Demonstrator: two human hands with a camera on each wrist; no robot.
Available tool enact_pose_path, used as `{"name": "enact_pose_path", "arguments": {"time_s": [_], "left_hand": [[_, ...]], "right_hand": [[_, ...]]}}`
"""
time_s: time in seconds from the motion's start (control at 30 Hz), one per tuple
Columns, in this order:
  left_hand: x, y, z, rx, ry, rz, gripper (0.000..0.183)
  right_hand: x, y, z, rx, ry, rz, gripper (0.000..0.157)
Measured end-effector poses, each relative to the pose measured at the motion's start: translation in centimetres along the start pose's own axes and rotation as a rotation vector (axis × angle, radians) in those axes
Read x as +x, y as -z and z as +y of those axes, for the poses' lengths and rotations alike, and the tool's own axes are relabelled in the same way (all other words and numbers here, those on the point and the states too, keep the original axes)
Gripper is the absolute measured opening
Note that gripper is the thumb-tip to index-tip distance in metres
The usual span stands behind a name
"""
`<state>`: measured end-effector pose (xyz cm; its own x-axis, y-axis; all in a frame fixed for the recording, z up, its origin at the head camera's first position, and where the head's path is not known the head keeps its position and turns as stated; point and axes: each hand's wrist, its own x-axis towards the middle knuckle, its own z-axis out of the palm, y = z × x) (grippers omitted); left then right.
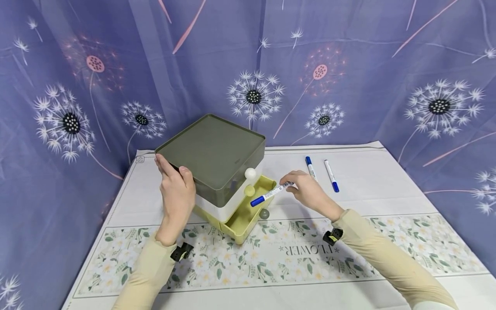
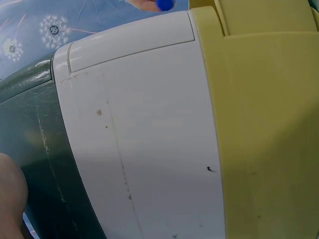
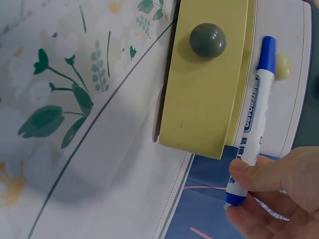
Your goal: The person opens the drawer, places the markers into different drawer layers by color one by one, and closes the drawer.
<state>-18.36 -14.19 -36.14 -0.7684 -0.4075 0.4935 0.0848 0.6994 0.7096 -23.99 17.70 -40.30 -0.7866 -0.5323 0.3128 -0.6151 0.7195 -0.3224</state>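
Observation:
A three-tier drawer box (image 1: 213,150), dark green over white over yellow, stands left of centre, its bottom yellow drawer (image 1: 241,232) pulled out. My left hand (image 1: 176,191) rests against the box's near left side, fingers extended along its upper edge; a bit of it shows in the left wrist view. A white whiteboard marker (image 1: 271,194) with a blue cap is pinched by its rear end between the thumb and fingers of my right hand (image 1: 311,193). The cap end overlaps the drawer opening in the head view. In the right wrist view, the marker (image 3: 254,114) passes before the drawer fronts.
Two more blue-capped markers, one (image 1: 311,168) partly behind my right hand and another (image 1: 331,175), lie on the white tablecloth (image 1: 360,172). White (image 1: 250,173), yellow (image 1: 249,190) and grey (image 1: 264,214) knobs stick out from the drawers. A patterned curtain (image 1: 294,56) hangs behind.

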Motion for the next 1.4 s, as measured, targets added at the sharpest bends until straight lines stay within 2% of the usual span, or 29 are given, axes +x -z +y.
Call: {"name": "enact_pose_path", "arguments": {"time_s": [0.2, 0.6, 0.9, 1.03, 1.13, 1.27, 1.4], "left_hand": [[-0.1, 0.0, 0.0, -0.001, -0.002, -0.003, 0.064], [-0.3, -0.1, -0.2, 0.006, 0.015, -0.006, 0.063], [-0.3, 0.0, -0.3, 0.004, 0.003, 0.002, 0.063], [-0.2, 0.0, -0.3, 0.008, 0.007, -0.001, 0.063], [-0.2, 0.0, -0.2, 0.011, 0.011, -0.002, 0.063], [-0.1, -0.1, -0.2, 0.007, 0.006, -0.002, 0.063], [0.0, -0.1, -0.2, -0.001, 0.0, -0.002, 0.064]], "right_hand": [[0.2, -0.2, -0.3, -0.047, 0.111, 0.03, 0.029], [0.5, -1.1, -1.6, -0.094, 0.211, -0.005, 0.029], [1.0, -2.1, -2.0, -0.048, 0.354, -0.071, 0.028], [1.3, -2.6, -2.1, -0.031, 0.41, -0.085, 0.034], [1.4, -2.9, -2.2, -0.027, 0.42, -0.115, 0.04], [1.4, -3.1, -2.3, -0.033, 0.377, -0.172, 0.041], [1.4, -3.3, -2.2, -0.02, 0.341, -0.209, 0.028]]}}
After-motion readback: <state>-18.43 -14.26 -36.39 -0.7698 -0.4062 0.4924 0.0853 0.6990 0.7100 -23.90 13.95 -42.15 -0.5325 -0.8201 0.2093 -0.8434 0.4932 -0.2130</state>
